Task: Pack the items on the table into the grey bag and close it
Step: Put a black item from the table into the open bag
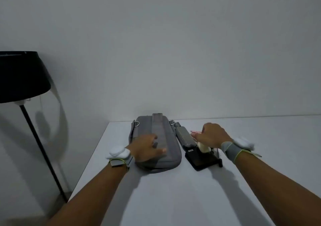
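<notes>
Here the left hand [147, 147] rests on the grey bag [156, 139] (lying flat).

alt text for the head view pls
A person's left hand rests on a closed grey bag on a white table, while the right hand reaches over small items beside it.

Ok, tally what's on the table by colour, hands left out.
Grey: 2, the bag and the padded strap pad beside it
Black: 2, the flat case and the thin pen-like stick
Cream: 1, a small rounded thing on the case
Pink: 1, a small thing at the right hand, partly hidden
Total: 6
</notes>
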A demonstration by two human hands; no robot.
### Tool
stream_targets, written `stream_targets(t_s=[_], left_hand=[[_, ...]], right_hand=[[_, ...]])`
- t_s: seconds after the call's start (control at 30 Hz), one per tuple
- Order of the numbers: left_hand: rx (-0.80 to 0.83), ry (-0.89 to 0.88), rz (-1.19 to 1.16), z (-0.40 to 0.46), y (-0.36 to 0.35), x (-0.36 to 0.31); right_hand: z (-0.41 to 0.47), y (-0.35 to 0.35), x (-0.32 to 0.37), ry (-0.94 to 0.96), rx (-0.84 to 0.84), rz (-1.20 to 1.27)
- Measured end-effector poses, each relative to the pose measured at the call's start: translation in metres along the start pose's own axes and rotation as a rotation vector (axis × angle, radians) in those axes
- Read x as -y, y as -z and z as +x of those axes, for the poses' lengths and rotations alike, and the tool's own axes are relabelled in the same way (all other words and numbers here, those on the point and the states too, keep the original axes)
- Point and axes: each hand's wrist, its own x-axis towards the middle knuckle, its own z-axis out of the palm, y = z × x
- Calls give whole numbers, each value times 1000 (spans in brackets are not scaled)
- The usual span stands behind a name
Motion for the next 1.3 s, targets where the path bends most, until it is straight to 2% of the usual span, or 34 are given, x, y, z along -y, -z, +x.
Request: stream_targets(t_s=[0.2, 0.33, 0.53, 0.63, 0.8, 0.9, 1.0, 1.1, 1.3], left_hand=[[42, -6, 85, -5, -18, 8], [106, -2, 156, -4, -19, 10], [171, -96, 213, 0, -16, 10], [152, -87, 208, -1, -11, 10], [-32, -78, 184, -5, -18, 23], [-226, -86, 1, -4, -18, 28], [-369, -84, -104, -1, -10, 26], [-450, -79, -194, 2, -2, 21], [-539, 3, -397, 14, 7, 13]], right_hand=[[-6, -25, -14, -59, 49, -105], [2, -35, -17, -72, 9, -113], [4, -38, -16, -91, -12, -109], [4, -34, -13, -73, -8, -111], [3, -25, -7, -52, 11, -131], [2, -20, -1, -16, 9, -137], [1, -15, 9, -4, 56, -21], [3, -13, 18, -28, 115, 137], [3, -18, 37, 27, 161, 216]])
